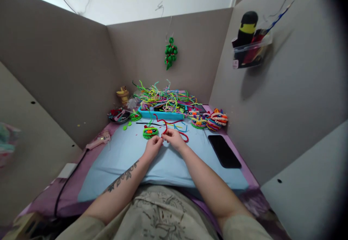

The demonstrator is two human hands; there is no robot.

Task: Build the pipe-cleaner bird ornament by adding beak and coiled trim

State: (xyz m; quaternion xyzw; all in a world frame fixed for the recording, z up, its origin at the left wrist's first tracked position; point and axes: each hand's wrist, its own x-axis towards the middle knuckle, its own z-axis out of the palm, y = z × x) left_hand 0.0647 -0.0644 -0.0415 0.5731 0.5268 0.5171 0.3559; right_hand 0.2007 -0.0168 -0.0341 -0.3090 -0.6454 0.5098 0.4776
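Observation:
Both my hands meet over a light blue mat [130,156]. My left hand [153,147] and my right hand [174,139] are closed in a pinch on a red pipe cleaner [166,125], which curls up from my fingers and loops round to the right. Just beyond my left hand lies a small green pipe-cleaner ring with orange and red bits [150,132]. A black pipe cleaner [148,123] lies flat behind it.
A blue tray [160,114] heaped with mixed pipe cleaners stands at the back. Finished colourful rings [216,119] sit at back right, a black phone [224,151] on the right, a pink glue gun [99,140] with a black cord on the left. Grey partition walls enclose the desk.

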